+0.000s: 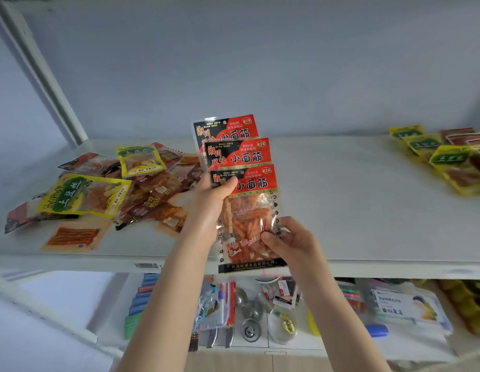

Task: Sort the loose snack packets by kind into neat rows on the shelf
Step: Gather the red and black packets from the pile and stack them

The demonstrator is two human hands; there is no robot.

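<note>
Brightness: bright, even, cool white cast throughout.
Source: diffuse, out of view; direction cannot be told.
Shadows: faint, soft-edged under the loose pile on the shelf; lower tier slightly dimmer.
Glare: small white glints on the clear film of the red packets.
Focus: packet print crisp at centre; yellow row at far right smeared; lower-tier goods soft.
Distortion: wide-angle bowing of shelf edge and upright post towards the corners.

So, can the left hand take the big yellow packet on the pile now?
Probably not yet: the left hand grips the fanned red packets, so it is occupied. The big yellow packet itself lies uncovered on top, nearby.
</note>
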